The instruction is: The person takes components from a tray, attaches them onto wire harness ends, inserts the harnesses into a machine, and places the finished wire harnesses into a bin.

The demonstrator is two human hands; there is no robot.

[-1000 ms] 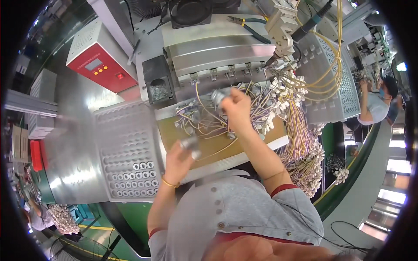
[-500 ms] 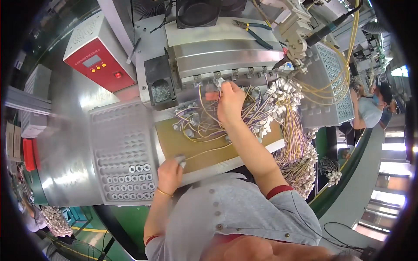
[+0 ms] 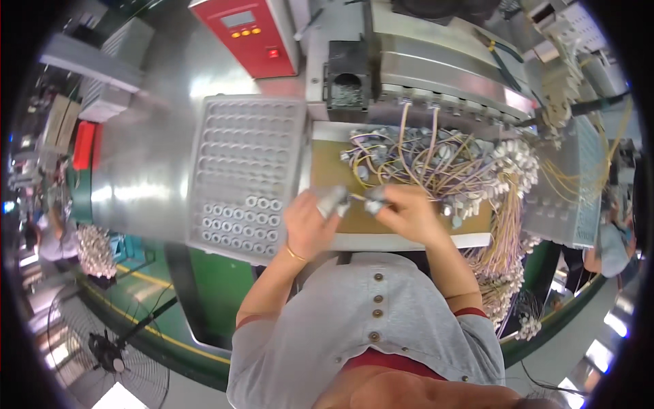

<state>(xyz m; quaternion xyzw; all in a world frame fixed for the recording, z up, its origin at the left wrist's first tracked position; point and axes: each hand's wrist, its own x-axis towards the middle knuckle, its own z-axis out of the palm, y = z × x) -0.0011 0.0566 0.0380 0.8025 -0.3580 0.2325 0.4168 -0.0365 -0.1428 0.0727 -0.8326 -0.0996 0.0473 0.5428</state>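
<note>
My left hand [image 3: 308, 223] is closed on a small grey-white part [image 3: 332, 200], blurred by motion. Opposite it, my right hand [image 3: 413, 214] pinches another small grey part [image 3: 375, 200]. A short pale yellow wire [image 3: 357, 197] spans the gap between them, low over the brown work mat [image 3: 351, 223]. Just beyond my hands lies a heap of yellow and purple wires [image 3: 436, 162] with white and grey ends. Two wires rise from it to the row of slots along the metal machine [image 3: 443, 65]. My fingertips partly hide both parts.
Left of the mat, a plastic tray [image 3: 298, 136] has several white rings [image 3: 236, 226] in its near rows. A red control box [image 3: 253, 58] stands behind. Right are a hanging wire bundle [image 3: 504, 238], pliers [image 3: 501, 61] and a perforated metal box [image 3: 571, 180]. A black bin [image 3: 349, 65] adjoins the machine.
My right hand has come back from the machine's slots toward my left hand. Both now meet over the mat's near part. The whole view has shifted, with the tray and machine further right.
</note>
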